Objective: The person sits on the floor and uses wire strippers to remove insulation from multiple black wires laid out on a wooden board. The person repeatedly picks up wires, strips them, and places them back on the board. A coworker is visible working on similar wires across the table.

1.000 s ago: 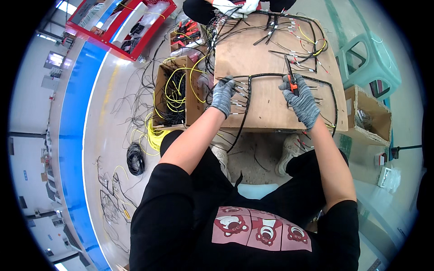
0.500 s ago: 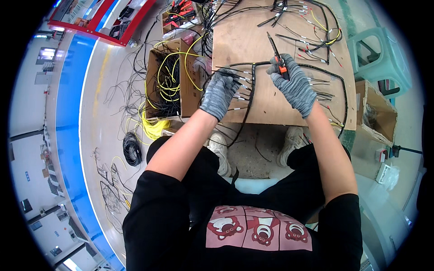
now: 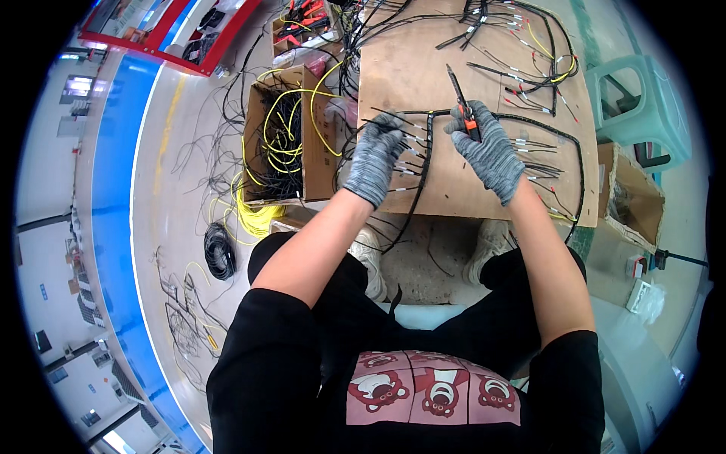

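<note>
Pliers (image 3: 463, 102) with orange handles are sitting clenched in my right hand (image 3: 488, 151), nose pointing away from me over the plywood board (image 3: 408, 68). I'm pinching the black wire harness (image 3: 426, 144) with my gloved left hand (image 3: 374, 155), fingers closing on its branch wires just left of the pliers. I judge I'm dressing or trimming the harness branches; next I'd be needing to bring the pliers' tip onto one wire end. Further left, a cardboard box (image 3: 321, 163) of yellow wires is standing.
</note>
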`<state>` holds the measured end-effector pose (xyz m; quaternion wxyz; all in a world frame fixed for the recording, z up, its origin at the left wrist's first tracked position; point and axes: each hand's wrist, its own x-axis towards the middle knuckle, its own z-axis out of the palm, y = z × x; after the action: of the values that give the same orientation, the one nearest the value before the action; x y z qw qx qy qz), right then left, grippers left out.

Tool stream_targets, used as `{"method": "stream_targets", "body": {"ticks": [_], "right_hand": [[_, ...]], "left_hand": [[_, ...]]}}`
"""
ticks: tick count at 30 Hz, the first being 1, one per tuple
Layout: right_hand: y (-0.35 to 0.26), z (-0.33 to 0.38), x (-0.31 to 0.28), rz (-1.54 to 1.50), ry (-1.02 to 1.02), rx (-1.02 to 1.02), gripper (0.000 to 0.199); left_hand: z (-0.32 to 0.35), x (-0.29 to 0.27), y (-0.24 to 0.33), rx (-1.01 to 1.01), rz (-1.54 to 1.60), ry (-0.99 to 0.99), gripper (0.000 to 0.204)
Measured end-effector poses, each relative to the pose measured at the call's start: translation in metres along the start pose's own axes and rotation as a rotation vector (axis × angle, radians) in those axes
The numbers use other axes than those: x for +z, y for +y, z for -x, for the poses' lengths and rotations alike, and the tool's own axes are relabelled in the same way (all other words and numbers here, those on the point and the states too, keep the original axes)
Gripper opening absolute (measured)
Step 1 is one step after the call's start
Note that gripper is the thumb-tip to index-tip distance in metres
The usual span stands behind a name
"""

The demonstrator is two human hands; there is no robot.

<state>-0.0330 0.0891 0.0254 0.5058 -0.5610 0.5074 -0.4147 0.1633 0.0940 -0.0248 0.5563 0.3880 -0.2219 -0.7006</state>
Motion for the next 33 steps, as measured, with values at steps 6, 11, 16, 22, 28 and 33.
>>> {"method": "stream_targets", "body": {"ticks": [6, 11, 16, 22, 28, 33], "right_hand": [[0.02, 0.002, -0.008, 0.089, 0.029, -0.011, 0.031], [0.021, 0.007, -0.012, 0.127, 0.028, 0.007, 0.033], [0.015, 0.007, -0.01, 0.067, 0.004, 0.001, 0.031], [0.007, 0.01, -0.014, -0.006, -0.007, 0.039, 0.03], [0.006, 0.011, -0.017, -0.019, -0.012, 0.069, 0.03], [0.003, 0.012, -0.016, -0.009, -0.018, 0.065, 0.029]], "left_hand": [[-0.012, -0.024, 0.025, -0.14, -0.136, 0.091, 0.019], [-0.018, -0.039, 0.033, -0.159, -0.533, 0.066, 0.017], [-0.028, -0.069, 0.024, -0.142, -0.667, 0.008, 0.017], [-0.019, -0.062, 0.028, -0.254, -0.71, 0.088, 0.016], [-0.029, -0.085, 0.015, -0.142, -0.963, 0.097, 0.012], [-0.033, -0.106, 0.01, -0.12, -1.131, 0.034, 0.012]]}}
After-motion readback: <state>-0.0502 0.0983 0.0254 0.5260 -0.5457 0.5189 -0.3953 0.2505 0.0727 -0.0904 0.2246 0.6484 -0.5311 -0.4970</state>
